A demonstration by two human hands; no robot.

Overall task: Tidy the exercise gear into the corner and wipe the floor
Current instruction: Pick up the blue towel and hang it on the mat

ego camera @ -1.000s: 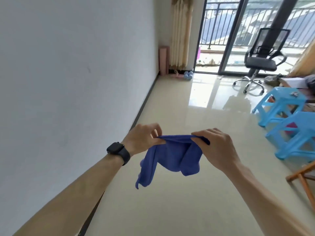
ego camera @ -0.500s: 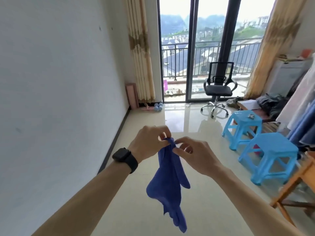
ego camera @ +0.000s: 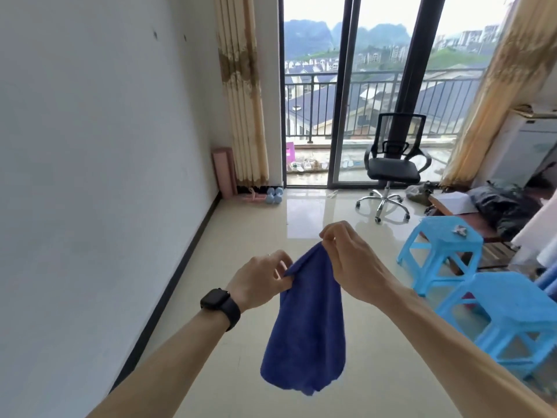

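A blue cloth (ego camera: 307,333) hangs in front of me above the floor. My left hand (ego camera: 259,282), with a black watch on the wrist, pinches its top edge on the left. My right hand (ego camera: 346,254) pinches the upper corner a little higher and to the right. In the far left corner a rolled pink mat (ego camera: 224,171) stands upright against the wall. Light blue dumbbells (ego camera: 272,196) and a pink item (ego camera: 251,197) lie on the floor beside it.
A white wall runs along my left. A black office chair (ego camera: 391,164) stands by the glass balcony doors. Two blue plastic stools (ego camera: 440,251) (ego camera: 509,315) stand at the right, with a low table and clutter (ego camera: 482,203) behind them. The beige tiled floor (ego camera: 241,236) stretches to the corner.
My view has lifted toward the balcony. My hands have spread slightly apart along the cloth's top edge, and the cloth now hangs wider instead of as a narrow bunch.
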